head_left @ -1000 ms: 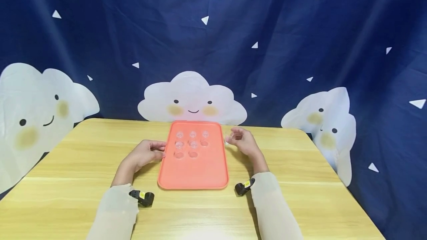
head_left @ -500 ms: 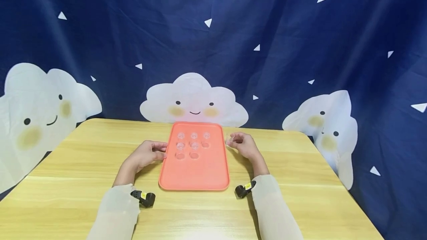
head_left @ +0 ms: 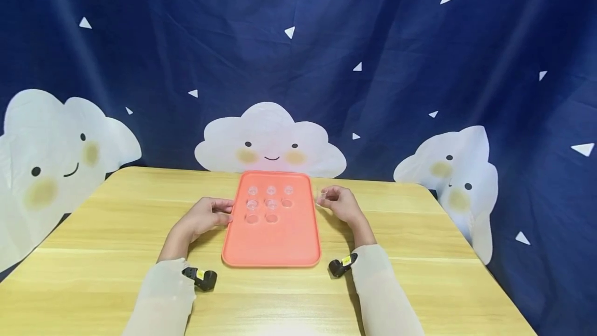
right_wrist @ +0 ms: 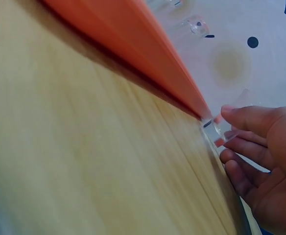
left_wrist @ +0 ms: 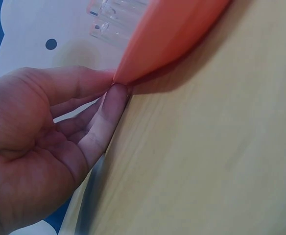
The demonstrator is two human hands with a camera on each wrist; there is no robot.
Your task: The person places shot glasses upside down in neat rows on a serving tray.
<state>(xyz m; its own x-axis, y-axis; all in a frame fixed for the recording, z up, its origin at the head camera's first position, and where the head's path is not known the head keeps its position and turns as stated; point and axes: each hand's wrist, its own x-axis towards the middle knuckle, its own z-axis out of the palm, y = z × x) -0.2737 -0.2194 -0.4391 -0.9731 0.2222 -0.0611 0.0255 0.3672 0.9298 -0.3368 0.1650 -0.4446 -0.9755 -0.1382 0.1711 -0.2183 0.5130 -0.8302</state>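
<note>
A coral-orange tray (head_left: 275,245) lies on the wooden table, with several small clear cups (head_left: 271,204) standing in rows on its far half. On the tray's left side, my left hand (head_left: 200,217) pinches the rim between thumb and fingers, as the left wrist view shows closely. My right hand (head_left: 344,204) is just outside the right rim, low over the table. Its thumb and fingers hold another clear cup (right_wrist: 214,132), whose lower end is close to the tray's edge. Part of that cup is hidden behind the fingers.
The wooden table (head_left: 410,279) extends on both sides and toward the body. Behind its far edge hangs a dark blue curtain (head_left: 317,97) printed with smiling clouds. A small black camera sits on each wrist.
My right hand has shifted slightly beside the tray with the clear cup still in its fingers. The left hand and the cups on the tray stay put. The head view moved a little.
</note>
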